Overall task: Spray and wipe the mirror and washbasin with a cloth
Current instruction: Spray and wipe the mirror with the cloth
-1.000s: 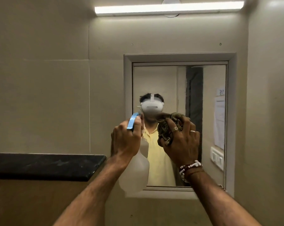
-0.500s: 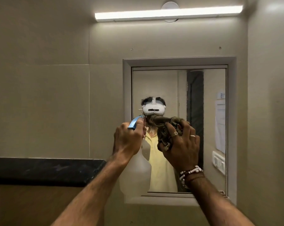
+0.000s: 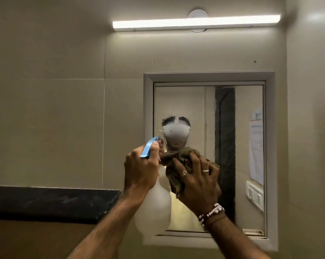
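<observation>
A grey-framed mirror [image 3: 242,146] is set in the wall ahead. My left hand [image 3: 141,169] grips a translucent white spray bottle [image 3: 154,208] with a blue trigger head, held up at the mirror's lower left with the nozzle toward the glass. My right hand [image 3: 199,182] holds a bunched brown cloth [image 3: 178,159] pressed against the lower middle of the mirror. The washbasin is out of view.
A black stone shelf [image 3: 51,202] juts from the wall at lower left, just beside my left forearm. A lit tube light [image 3: 195,22] hangs above the mirror. A side wall [image 3: 311,146] stands close on the right. A small vent slot [image 3: 253,233] sits in the frame's lower right.
The view has tilted upward a little, so the mirror and shelf sit lower in frame. Both hands stay at the mirror, with the cloth still against the glass.
</observation>
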A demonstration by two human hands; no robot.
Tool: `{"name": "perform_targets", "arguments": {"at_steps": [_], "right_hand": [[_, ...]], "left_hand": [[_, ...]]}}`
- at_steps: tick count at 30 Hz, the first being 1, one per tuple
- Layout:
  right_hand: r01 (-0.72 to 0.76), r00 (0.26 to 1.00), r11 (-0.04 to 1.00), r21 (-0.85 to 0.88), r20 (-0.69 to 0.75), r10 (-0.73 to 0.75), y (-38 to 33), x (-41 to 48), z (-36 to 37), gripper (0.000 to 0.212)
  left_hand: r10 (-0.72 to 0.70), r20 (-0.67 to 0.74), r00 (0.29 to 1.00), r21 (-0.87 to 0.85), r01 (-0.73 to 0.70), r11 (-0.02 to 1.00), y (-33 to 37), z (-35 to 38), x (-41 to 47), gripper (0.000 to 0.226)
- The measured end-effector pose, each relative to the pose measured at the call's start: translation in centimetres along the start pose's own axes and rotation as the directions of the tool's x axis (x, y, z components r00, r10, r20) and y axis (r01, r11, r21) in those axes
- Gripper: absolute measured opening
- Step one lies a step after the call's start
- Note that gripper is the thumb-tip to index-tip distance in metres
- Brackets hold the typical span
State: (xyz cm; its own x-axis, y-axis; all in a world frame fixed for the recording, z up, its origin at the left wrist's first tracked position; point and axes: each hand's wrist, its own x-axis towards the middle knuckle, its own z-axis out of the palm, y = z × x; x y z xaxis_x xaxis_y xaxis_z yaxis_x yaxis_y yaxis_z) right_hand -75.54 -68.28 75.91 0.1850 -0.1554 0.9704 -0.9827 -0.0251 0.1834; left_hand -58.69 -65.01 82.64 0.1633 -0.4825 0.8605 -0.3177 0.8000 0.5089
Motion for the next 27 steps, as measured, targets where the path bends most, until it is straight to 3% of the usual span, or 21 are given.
{"name": "perform_targets", "arguments": {"at_steps": [5, 10, 18, 22, 27], "right_hand": [[0.088, 0.996, 0.996, -0.03, 0.011, -0.088, -1.3, 4.4, 0.6, 0.048], [0.067, 0.995, 0.998, -0.02, -0.066, -0.069, -2.3, 11.5, 1.2, 0.05], [-0.053, 0.982, 0.998, -0.031, -0.181, 0.046, -1.8, 20.5, 0.5, 0.056], [-0.05, 0.983, 0.998, -0.035, -0.181, 0.043, -0.8, 20.1, 0.2, 0.058], [-0.207, 0.962, 0.978, -0.036, -0.192, 0.196, 5.2, 18.6, -1.1, 0.055]], "left_hand": [[0.024, -0.04, 0.999, -0.015, -0.024, 1.0, 0.0, -0.8, 0.6, 0.042], [0.085, -0.08, 0.993, 0.037, -0.082, 0.996, 1.5, -1.4, 2.6, 0.046], [0.08, -0.122, 0.989, 0.062, -0.073, 0.995, 2.5, -1.1, 6.6, 0.04], [0.099, -0.11, 0.989, 0.062, -0.093, 0.994, 2.7, -0.7, 6.6, 0.042], [0.105, -0.076, 0.992, 0.097, -0.098, 0.991, 3.1, 0.4, 6.4, 0.037]]}}
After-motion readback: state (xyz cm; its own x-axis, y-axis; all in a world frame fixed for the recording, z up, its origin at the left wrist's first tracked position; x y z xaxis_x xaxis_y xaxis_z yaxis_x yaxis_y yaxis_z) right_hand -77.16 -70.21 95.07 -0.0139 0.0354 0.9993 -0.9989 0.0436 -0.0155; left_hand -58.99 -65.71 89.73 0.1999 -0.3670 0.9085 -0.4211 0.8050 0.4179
